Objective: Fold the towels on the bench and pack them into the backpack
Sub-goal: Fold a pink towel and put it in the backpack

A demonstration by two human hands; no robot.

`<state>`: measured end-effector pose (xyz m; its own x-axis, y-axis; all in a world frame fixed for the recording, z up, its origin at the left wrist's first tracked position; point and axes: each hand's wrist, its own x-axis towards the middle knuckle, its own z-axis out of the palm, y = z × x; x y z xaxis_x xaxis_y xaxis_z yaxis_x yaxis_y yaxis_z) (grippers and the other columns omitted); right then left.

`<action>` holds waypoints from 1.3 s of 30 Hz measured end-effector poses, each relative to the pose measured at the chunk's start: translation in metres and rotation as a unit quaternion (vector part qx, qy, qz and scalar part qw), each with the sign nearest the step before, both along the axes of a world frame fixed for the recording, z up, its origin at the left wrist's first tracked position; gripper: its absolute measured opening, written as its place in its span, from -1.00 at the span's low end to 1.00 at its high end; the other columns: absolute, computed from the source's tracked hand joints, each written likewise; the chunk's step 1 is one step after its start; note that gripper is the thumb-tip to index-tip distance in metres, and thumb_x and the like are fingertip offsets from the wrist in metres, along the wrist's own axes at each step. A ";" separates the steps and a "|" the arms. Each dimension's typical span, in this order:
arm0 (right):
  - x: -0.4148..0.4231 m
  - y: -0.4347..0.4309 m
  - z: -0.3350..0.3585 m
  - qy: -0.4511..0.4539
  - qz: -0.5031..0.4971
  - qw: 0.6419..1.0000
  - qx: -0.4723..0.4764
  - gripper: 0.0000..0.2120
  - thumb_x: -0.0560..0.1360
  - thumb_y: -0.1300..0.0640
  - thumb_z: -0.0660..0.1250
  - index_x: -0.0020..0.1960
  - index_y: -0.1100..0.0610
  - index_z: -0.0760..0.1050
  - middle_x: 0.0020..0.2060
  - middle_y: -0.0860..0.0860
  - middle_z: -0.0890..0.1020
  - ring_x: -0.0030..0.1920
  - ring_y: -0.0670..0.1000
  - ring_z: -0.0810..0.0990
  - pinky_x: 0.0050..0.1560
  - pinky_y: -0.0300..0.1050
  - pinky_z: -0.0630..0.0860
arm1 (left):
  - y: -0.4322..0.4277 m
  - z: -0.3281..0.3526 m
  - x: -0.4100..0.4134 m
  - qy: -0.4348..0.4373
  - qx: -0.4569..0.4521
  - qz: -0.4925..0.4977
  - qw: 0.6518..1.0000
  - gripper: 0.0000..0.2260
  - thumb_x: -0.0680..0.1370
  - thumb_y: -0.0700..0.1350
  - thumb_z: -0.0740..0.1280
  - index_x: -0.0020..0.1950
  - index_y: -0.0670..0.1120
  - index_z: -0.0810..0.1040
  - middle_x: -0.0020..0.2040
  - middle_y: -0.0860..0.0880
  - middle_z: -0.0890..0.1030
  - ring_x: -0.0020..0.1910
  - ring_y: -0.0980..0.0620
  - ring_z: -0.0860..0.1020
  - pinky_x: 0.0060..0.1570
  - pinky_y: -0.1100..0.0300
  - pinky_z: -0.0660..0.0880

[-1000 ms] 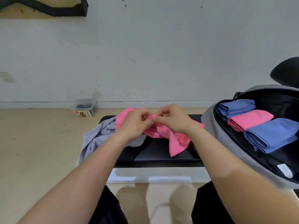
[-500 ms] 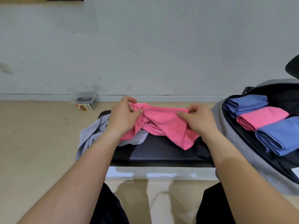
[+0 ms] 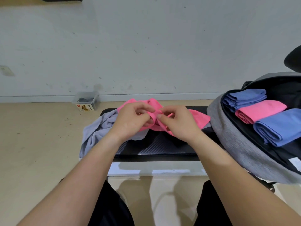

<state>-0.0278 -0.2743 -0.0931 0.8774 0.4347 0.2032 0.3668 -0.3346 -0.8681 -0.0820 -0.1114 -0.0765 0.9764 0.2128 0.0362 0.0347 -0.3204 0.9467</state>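
So half a second back the hands were spread wide across the pink towel. Now I've got the left hand and right hand bunched together mid-bench, both pinching a twisted edge of it between thumb and fingertips. It's still crumpled, so I reckon I'm hunting for a corner, not folding yet. The grey towel sits untouched on the left, and the backpack already holds three folded ones.

Blocked right by the grey backpack at the end of the bench. Crowded left by a crumpled grey towel hanging over the edge. Open along the bare near strip of black padding.
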 end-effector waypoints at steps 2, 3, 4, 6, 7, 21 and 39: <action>0.000 -0.001 0.000 0.012 0.006 1.000 0.006 -0.85 0.50 0.02 0.33 -0.10 -0.18 0.67 -0.22 -0.10 0.71 -0.24 0.01 0.66 -0.07 0.18 0.61 | 0.004 0.001 -0.002 0.002 -0.009 -0.020 1.000 -0.70 0.47 -0.45 0.23 0.02 -0.16 0.64 -0.17 -0.19 0.71 -0.13 -0.10 0.71 -0.04 0.11 0.65; 0.000 -0.002 0.000 0.016 0.008 1.000 0.006 -0.84 0.49 0.00 0.31 -0.07 -0.18 0.67 -0.23 -0.13 0.71 -0.21 0.08 0.68 -0.05 0.20 0.61 | 0.006 0.001 -0.002 -0.002 -0.011 -0.026 1.000 -0.71 0.47 -0.45 0.25 0.03 -0.17 0.64 -0.16 -0.19 0.71 -0.12 -0.10 0.71 -0.02 0.10 0.65; 0.000 -0.002 0.000 0.016 0.010 1.000 0.006 -0.83 0.49 -0.02 0.31 -0.03 -0.14 0.69 -0.24 -0.17 0.70 -0.20 0.08 0.69 -0.04 0.19 0.62 | 0.008 0.000 -0.002 -0.011 -0.004 -0.026 1.000 -0.73 0.48 -0.44 0.28 0.03 -0.15 0.65 -0.17 -0.17 0.72 -0.13 -0.08 0.71 -0.02 0.09 0.65; -0.001 -0.002 0.001 0.007 0.002 1.000 0.012 -0.86 0.51 0.02 0.37 -0.03 -0.04 0.70 -0.26 -0.21 0.69 -0.22 -0.07 0.68 -0.01 0.10 0.63 | 0.010 -0.002 -0.001 -0.034 0.034 -0.018 0.999 -0.80 0.50 -0.36 0.37 -0.01 -0.09 0.66 -0.22 -0.10 0.72 -0.18 -0.05 0.71 -0.04 0.08 0.64; 0.000 -0.002 0.001 0.000 -0.009 1.000 0.019 -0.91 0.51 0.07 0.41 -0.08 -0.03 0.69 -0.29 -0.21 0.68 -0.25 -0.17 0.65 -0.03 0.01 0.63 | 0.010 -0.004 0.001 -0.048 0.060 -0.017 0.997 -0.82 0.50 -0.31 0.39 -0.03 -0.05 0.66 -0.24 -0.06 0.72 -0.19 -0.04 0.71 -0.03 0.06 0.63; -0.003 0.001 0.004 0.014 -0.015 0.999 0.046 -0.87 0.49 0.16 0.45 -0.14 -0.06 0.67 -0.29 -0.14 0.71 -0.25 -0.17 0.67 -0.08 0.03 0.64 | -0.001 0.003 -0.001 -0.143 0.209 0.028 0.967 -0.72 0.43 -0.19 0.49 -0.20 0.19 0.52 -0.28 0.23 0.63 -0.18 0.26 0.61 -0.15 0.30 0.49; -0.004 -0.006 0.005 -0.021 0.062 0.998 0.003 -0.89 0.43 0.15 0.49 -0.05 0.02 0.70 -0.22 -0.13 0.72 -0.17 -0.09 0.69 -0.07 -0.13 0.61 | 0.009 -0.004 0.005 -0.153 0.291 -0.002 0.944 -0.90 0.40 -0.06 0.54 -0.14 0.09 0.68 -0.16 0.14 0.54 -0.11 0.11 0.51 -0.05 0.08 0.45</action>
